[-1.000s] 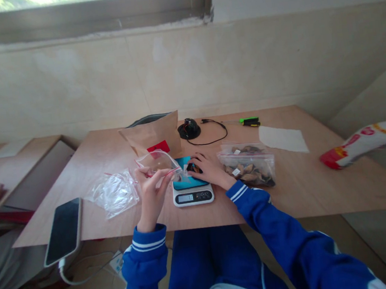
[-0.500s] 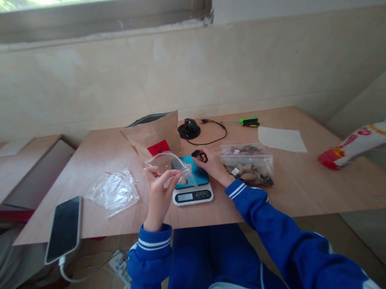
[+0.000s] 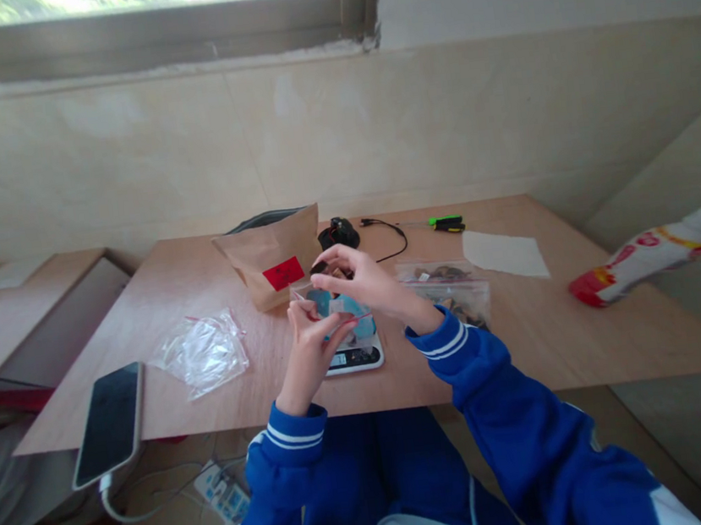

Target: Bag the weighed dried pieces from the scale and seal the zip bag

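My left hand [image 3: 311, 348] is closed on a small clear zip bag [image 3: 344, 307], its red-edged mouth spread apart over the kitchen scale [image 3: 370, 356]. Just above that mouth is my right hand [image 3: 373, 283], fingers curled round several dark brown dried pieces [image 3: 320, 267]. The scale has a blue top and a black display panel; the hands and the bag cover most of it. To the right, partly behind my right wrist, lie filled zip bags [image 3: 481, 296] with similar brown pieces inside.
A kraft pouch [image 3: 249, 266] with a red label stands behind my left hand. Loose clear bags [image 3: 212, 352] and a phone [image 3: 108, 424] lie left. At the back are a black round device [image 3: 339, 232], a cable and screwdrivers [image 3: 446, 223]. Paper [image 3: 506, 253] and a bottle [image 3: 650, 257] are right.
My right hand has lifted the brown pieces off the scale and carried them left over the bag mouth. My left hand has shifted right with the bag. The view has moved slightly.
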`<state>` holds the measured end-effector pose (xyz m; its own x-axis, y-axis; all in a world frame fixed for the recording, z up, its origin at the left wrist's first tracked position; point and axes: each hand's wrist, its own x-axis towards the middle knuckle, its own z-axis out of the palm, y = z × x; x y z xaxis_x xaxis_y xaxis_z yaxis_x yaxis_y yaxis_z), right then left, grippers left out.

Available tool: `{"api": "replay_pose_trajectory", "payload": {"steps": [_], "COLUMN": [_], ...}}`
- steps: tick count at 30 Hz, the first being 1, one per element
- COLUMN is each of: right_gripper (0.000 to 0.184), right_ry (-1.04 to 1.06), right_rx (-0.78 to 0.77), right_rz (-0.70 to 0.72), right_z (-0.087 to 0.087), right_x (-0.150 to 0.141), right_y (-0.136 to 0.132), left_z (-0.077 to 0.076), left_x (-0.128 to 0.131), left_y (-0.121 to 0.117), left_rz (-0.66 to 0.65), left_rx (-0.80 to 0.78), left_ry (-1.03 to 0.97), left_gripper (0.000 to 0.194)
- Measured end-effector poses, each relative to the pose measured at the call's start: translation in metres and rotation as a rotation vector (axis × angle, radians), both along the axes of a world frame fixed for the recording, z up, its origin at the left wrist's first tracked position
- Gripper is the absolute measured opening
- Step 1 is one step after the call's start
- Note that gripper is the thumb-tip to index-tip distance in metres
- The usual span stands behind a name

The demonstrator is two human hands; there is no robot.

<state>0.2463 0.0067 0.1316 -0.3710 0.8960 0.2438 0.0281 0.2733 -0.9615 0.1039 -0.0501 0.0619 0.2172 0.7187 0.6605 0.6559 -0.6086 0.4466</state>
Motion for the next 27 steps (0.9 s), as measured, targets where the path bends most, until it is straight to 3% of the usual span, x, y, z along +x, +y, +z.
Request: {"api": "replay_pose_trajectory", "payload": {"steps": [5,11,14,18,21,23,27], "right_gripper": [0.025,0.028,0.031,0.032,0.037,0.047,0.039], "right_ry": [-0.360,-0.616,-0.518,-0.215,-0.093,-0.051,0.118], "right_rx": [0.145,0.226,0.193,0.150,0.071,-0.004,-0.091], "right_rz": [0.174,0.313,0.314,0.104,-0.055,-0.079,-0.220], "right_z": [-0.009,-0.001,0.004,0.003,-0.013,-0.029,-0.057], "right_x": [0.009,0.013,0.017,0.033,0.046,0.048,0.035], "right_y": [0.000,-0.002,-0.003,-0.015,-0.036,-0.051,-0.068], "left_z": [-0.002,-0.006,-0.005,-0.002,0.002,0.006,0.006], "left_x": [0.000,0.003,0.006,0.008,0.013,0.020,0.039], "left_y": [-0.004,-0.006,-0.007,-0.009,-0.010,-0.010,-0.014], "left_rz": [-0.013,-0.021,0.014,0.097,0.204,0.237,0.181], "left_rx": [-0.027,-0.047,-0.051,-0.031,-0.049,-0.068,-0.076], "left_ry": [-0.012,0.001,-0.022,-0.099,-0.180,-0.228,-0.325], "left_gripper": [0.021,0.026,0.026,0.024,0.023,0.023,0.025]}}
